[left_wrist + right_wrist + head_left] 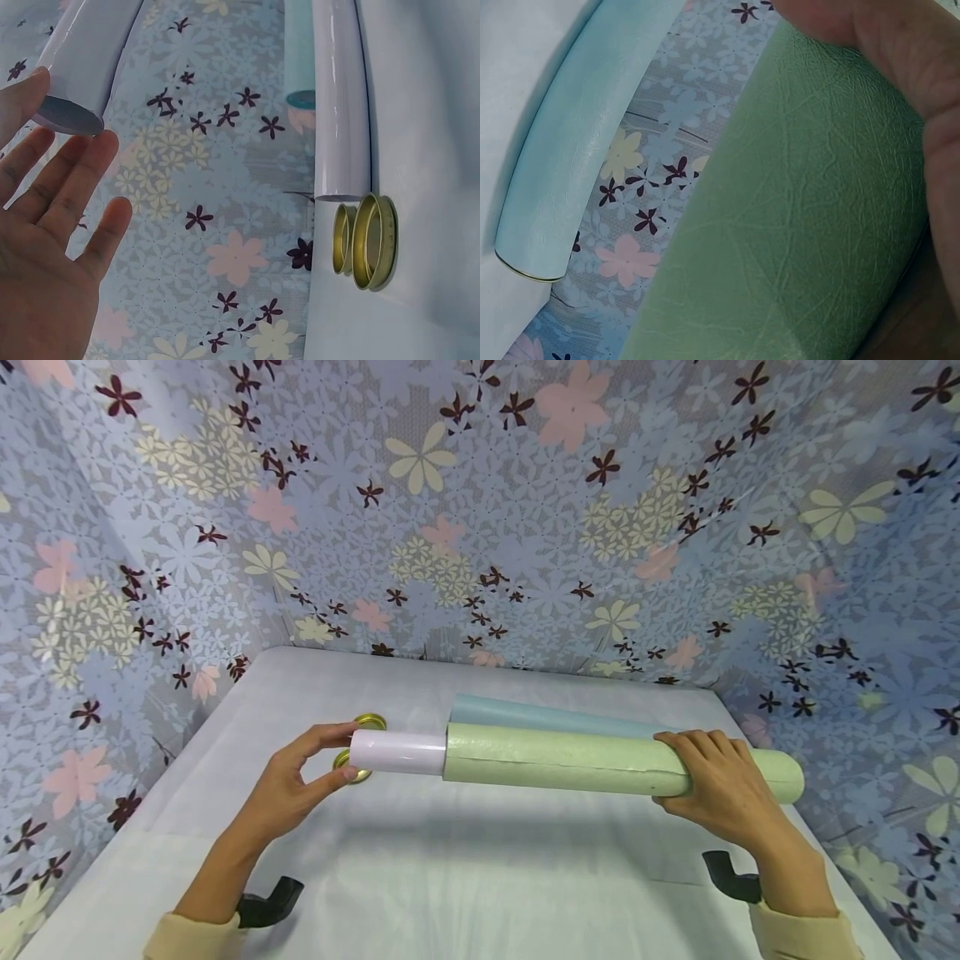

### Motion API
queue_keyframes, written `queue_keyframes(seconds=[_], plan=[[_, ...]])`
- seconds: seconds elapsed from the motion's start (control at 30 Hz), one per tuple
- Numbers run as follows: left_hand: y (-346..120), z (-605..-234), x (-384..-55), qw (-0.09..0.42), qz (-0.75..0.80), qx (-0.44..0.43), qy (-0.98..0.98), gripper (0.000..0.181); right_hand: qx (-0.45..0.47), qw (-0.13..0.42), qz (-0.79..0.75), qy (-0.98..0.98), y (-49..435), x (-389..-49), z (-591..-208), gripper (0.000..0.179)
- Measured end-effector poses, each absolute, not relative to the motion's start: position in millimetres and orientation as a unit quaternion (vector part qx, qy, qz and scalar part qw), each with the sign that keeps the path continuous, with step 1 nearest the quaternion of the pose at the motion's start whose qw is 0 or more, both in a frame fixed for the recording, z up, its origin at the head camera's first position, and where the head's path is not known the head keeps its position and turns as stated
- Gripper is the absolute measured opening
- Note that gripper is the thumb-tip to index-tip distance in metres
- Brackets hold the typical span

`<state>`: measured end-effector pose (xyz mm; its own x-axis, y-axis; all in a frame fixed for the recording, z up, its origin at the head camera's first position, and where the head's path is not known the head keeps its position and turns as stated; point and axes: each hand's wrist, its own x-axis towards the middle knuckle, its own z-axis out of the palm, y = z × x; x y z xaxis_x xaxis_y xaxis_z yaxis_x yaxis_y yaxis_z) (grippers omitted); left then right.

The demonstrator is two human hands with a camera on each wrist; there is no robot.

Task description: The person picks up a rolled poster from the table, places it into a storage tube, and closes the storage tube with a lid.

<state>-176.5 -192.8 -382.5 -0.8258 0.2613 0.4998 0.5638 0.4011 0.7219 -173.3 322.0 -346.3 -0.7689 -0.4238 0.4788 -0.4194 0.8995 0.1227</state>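
Observation:
In the head view my left hand pinches the end rim of a glossy white tube between thumb and fingertips. That tube sticks out of a pale green textured tube, which is held level above the table. My right hand grips the green tube near its right end, palm over the top. In the left wrist view the open end of the white tube shows beside the left hand. Close up in the right wrist view, the green tube lies under the right hand.
A light blue tube lies behind the green one. Another white tube lies beside it in the left wrist view. Two gold rings stand near its end. The white table meets a flowered cloth at the back and sides.

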Motion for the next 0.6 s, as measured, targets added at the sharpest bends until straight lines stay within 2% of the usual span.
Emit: queue_keyframes(seconds=[0.6], plan=[[-173, -381, -179, 0.146, -0.48, -0.281, -0.818, 0.053, 0.227, 0.252, -0.005, -0.941, 317, -174, -346, 0.082]])
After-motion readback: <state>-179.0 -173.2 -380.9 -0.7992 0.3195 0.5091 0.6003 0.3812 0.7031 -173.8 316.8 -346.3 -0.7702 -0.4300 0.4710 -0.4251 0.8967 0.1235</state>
